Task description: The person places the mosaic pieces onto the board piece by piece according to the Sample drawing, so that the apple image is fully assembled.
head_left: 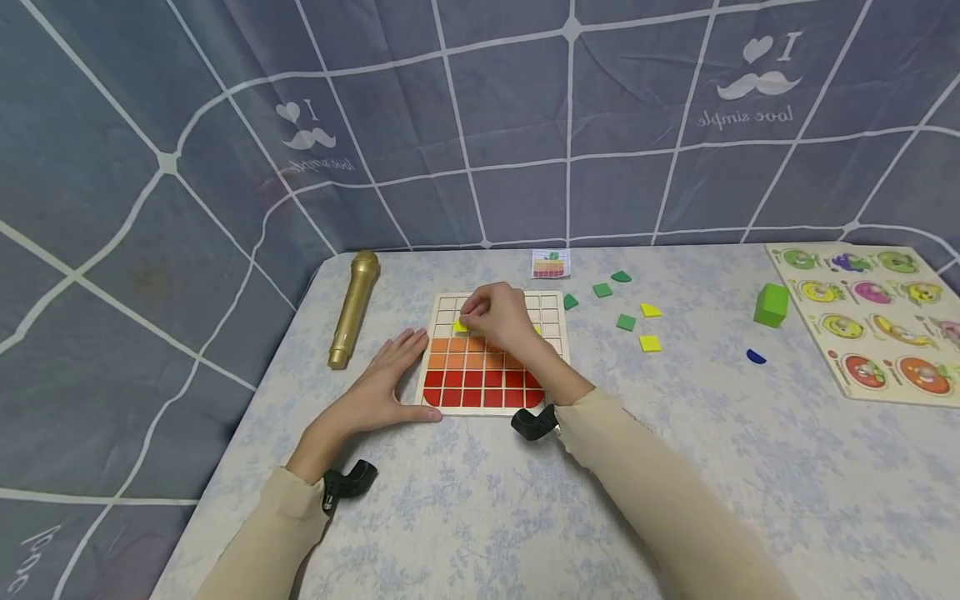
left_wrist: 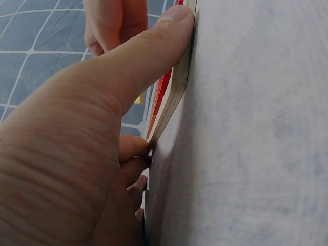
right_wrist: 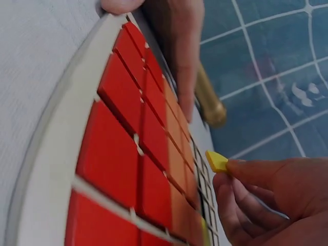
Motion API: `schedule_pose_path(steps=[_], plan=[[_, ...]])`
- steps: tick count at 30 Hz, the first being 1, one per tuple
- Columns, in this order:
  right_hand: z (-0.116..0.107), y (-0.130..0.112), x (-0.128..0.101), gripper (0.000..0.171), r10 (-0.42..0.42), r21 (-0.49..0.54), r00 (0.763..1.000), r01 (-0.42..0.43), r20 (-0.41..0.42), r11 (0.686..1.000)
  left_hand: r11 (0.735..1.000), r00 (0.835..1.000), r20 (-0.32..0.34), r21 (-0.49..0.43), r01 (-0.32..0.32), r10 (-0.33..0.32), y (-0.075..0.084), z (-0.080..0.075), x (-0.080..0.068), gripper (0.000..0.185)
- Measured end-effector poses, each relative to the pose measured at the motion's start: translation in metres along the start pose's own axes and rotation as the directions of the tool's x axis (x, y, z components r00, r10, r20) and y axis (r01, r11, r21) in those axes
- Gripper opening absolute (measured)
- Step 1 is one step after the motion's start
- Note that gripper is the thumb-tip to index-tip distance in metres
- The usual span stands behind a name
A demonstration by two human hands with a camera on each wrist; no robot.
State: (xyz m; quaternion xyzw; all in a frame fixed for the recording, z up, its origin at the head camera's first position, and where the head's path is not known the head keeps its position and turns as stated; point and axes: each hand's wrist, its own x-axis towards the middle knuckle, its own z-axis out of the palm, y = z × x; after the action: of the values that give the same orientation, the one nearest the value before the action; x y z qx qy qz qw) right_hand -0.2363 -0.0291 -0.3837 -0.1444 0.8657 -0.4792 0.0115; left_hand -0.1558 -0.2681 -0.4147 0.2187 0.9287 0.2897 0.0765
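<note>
In the head view a square wooden grid board lies on the table, its near rows filled with red tiles and the rows behind them with orange tiles. My right hand pinches a small yellow tile between thumb and fingers above the far-left part of the grid. Another bit of yellow shows on the board to the right of that wrist, partly hidden. Along the board's left edge rests my left hand, fingers extended and thumb touching the near-left corner.
Loose green tiles and yellow tiles lie right of the board. A small picture card sits behind it. Left stands off a gold microphone-shaped tube. Farther right are a green block, a blue piece and a fruit puzzle board.
</note>
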Motion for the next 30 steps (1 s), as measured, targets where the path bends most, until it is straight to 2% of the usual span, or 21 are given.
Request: schedule_pose_path(steps=[7, 17, 25, 30], plan=[[0.022, -0.002, 0.01, 0.005, -0.037, -0.064, 0.999, 0.039, 0.034, 0.997, 1.0, 1.0, 0.005, -0.004, 0.004, -0.004, -0.001, -0.001, -0.002, 0.121], [0.032, -0.007, 0.015, 0.002, -0.077, -0.167, 0.996, 0.083, 0.042, 0.982, 1.0, 1.0, 0.015, -0.012, 0.004, -0.003, 0.002, -0.003, 0.0, 0.121], [0.03, -0.006, 0.009, 0.009, -0.113, -0.221, 0.991, 0.127, 0.075, 0.967, 1.0, 1.0, 0.014, -0.008, 0.005, -0.005, 0.001, -0.003, 0.0, 0.121], [0.017, -0.001, 0.002, 0.008, -0.146, -0.219, 0.987, 0.158, 0.07, 0.963, 1.0, 1.0, 0.014, -0.008, 0.005, -0.005, 0.001, -0.003, 0.001, 0.122]])
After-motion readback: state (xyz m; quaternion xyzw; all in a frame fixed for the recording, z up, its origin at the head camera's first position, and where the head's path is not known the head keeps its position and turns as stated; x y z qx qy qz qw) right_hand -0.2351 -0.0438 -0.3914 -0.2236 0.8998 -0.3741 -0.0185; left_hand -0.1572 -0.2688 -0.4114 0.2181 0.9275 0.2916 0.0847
